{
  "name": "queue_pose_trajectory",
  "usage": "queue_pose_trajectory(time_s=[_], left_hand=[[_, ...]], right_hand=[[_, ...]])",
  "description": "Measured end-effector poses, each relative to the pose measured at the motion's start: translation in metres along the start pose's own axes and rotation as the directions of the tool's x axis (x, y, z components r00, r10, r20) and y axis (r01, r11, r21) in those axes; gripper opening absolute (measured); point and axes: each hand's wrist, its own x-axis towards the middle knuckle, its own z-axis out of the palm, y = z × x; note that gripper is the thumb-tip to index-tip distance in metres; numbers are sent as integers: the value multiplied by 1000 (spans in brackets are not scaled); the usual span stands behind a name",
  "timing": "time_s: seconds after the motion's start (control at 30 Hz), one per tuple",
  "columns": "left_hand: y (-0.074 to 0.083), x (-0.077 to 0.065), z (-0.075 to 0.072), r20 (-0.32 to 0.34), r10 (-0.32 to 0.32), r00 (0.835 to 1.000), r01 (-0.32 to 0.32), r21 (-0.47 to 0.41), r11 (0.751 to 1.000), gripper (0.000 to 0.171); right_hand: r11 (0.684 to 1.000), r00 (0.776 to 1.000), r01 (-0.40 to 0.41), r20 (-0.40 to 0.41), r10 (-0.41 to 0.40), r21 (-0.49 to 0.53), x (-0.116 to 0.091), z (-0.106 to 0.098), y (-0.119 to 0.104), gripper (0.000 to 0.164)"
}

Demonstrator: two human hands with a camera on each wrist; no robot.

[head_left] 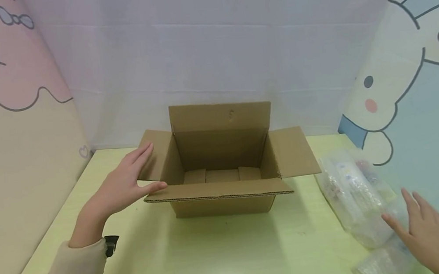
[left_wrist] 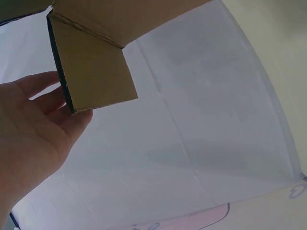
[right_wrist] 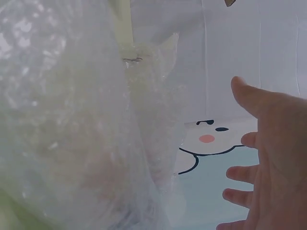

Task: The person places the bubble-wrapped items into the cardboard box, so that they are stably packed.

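Note:
An open cardboard box (head_left: 226, 204) stands mid-table, its flaps folded outward. My left hand (head_left: 119, 188) is at its left side, fingers extended along the left flap (head_left: 159, 149) and thumb by the corner of the front flap (head_left: 218, 190). From the left wrist view, the fingers lie against the far side of a cardboard flap (left_wrist: 96, 67). At the right, my right hand (head_left: 429, 231) hovers with fingers spread and nothing in it. Close beside it lies a bubble-wrapped bundle (head_left: 353, 190), its contents blurred by the plastic; the right wrist view shows the bubble wrap (right_wrist: 62, 105) apart from the fingers.
Another bubble-wrapped piece (head_left: 386, 262) lies at the table's front right, partly behind the right hand. The pale yellow table (head_left: 223, 255) is bounded by a white backdrop (head_left: 212, 58) and printed cartoon panels on the left (head_left: 14, 152) and right (head_left: 433, 134).

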Motion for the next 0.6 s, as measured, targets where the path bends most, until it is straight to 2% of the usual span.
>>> queue_pose_trajectory(time_s=[0.2,0.43,0.53,0.6], left_hand=[[-1,4,8,28,11,1000,-12,35,999,111],[-4,2,16,36,43,998,-46,91,995,121],[-4,-1,18,35,52,998,-55,96,994,126],[-5,-2,19,36,52,998,-55,93,994,129]], right_hand=[[999,999,-36,20,37,-10,-2,5,2,88],[989,987,-150,52,151,-10,-13,13,13,90],[969,964,-249,96,249,-13,-20,17,16,92],[948,940,-319,124,318,-14,-24,19,18,93]])
